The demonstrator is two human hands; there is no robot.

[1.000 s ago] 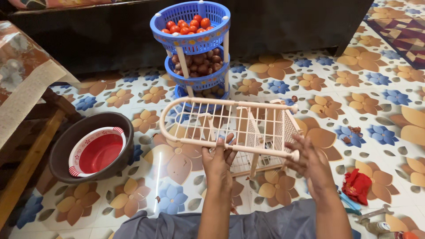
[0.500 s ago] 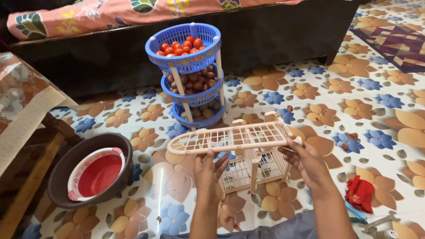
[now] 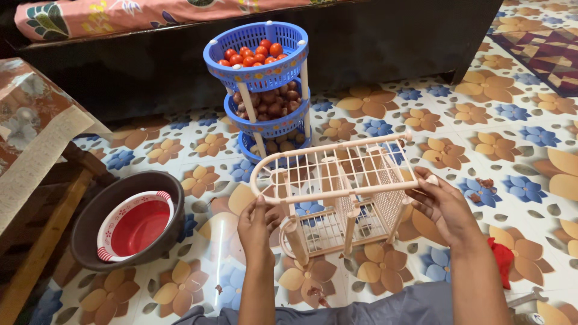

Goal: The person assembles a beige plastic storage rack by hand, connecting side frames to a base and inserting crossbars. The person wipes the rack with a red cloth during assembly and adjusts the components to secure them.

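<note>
I hold a cream plastic grid shelf (image 3: 337,171) over a matching lower rack (image 3: 337,229) that stands on the floor on short posts. My left hand (image 3: 256,225) grips the shelf's rounded front rail at the left. At the shelf's right end my right hand (image 3: 445,207) holds the rail. The shelf is tilted, its far edge raised, and sits on or just above the rack's posts; I cannot tell which.
A blue three-tier basket stand (image 3: 262,84) holds red tomatoes on top and brownish produce below. At left a dark basin (image 3: 90,216) holds a red bowl (image 3: 138,222), beside a wooden bench (image 3: 36,180). A red cloth (image 3: 503,262) and a metal tool (image 3: 530,298) lie at right. A dark bed base (image 3: 373,36) stands behind.
The shelf tipped from nearly flat to tilted with its far edge up and shifted right over the rack. My left hand moved left along the rail; the right hand moved right.
</note>
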